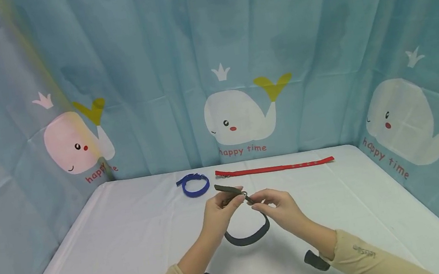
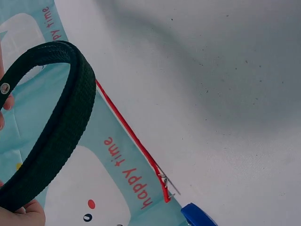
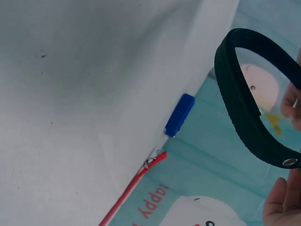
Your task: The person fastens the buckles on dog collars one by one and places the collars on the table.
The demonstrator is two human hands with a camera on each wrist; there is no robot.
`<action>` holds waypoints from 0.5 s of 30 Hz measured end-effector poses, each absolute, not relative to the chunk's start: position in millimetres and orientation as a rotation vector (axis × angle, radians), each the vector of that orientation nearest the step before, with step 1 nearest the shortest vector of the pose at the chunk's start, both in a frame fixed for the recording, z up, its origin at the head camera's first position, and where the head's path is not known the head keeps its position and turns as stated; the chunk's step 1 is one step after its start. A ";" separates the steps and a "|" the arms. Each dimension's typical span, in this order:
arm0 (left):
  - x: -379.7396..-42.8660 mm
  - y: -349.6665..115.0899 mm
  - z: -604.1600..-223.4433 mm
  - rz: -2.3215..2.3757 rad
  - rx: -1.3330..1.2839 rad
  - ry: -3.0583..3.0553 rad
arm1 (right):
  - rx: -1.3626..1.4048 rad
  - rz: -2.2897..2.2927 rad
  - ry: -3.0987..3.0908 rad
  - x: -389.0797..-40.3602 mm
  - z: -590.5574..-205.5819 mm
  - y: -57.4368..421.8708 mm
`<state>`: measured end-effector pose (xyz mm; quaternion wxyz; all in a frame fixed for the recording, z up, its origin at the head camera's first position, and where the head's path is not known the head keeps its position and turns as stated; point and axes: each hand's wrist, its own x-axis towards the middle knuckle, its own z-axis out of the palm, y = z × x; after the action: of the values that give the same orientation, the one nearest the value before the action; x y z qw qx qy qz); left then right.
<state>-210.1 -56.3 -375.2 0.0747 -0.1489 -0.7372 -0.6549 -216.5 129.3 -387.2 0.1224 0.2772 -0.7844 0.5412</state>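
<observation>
A dark green strap collar [image 1: 248, 240] with metal eyelets is bent into a loop above the table. My left hand [image 1: 217, 215] pinches it beside the metal buckle [image 1: 245, 193], where a strap end sticks out to the upper left. Close on the right, my right hand [image 1: 278, 206] pinches the other part of the strap between thumb and fingers. The loop hangs below both hands. In the left wrist view the collar [image 2: 80, 108] curves large at the left; in the right wrist view an eyelet [image 3: 289, 162] shows near my right fingers. The fingers partly hide the buckle.
Behind the hands, a blue collar [image 1: 197, 193] lies coiled on the white table [image 1: 133, 244]. To its right a red collar [image 1: 267, 169] is stretched straight along the back edge. A blue curtain [image 1: 167, 130] with printed whales surrounds the table on the back and sides.
</observation>
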 end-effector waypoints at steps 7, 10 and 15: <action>-210.5 -56.2 -375.1 -1.961 -0.412 -2.242 | 0.780 1.708 -2.216 -215.6 -386.1 123.8; -209.3 -57.2 -375.6 -1.959 -0.418 -2.249 | 0.786 1.663 -2.208 -216.9 -385.6 125.3; -206.5 -59.6 -375.7 -1.918 -0.435 -2.287 | 0.759 1.522 -2.155 -222.7 -376.1 131.3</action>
<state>-206.5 -59.6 -375.7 0.0625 -0.1439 -0.7567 -0.6346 -222.7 131.3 -376.1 0.1970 0.2711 -0.7695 0.5436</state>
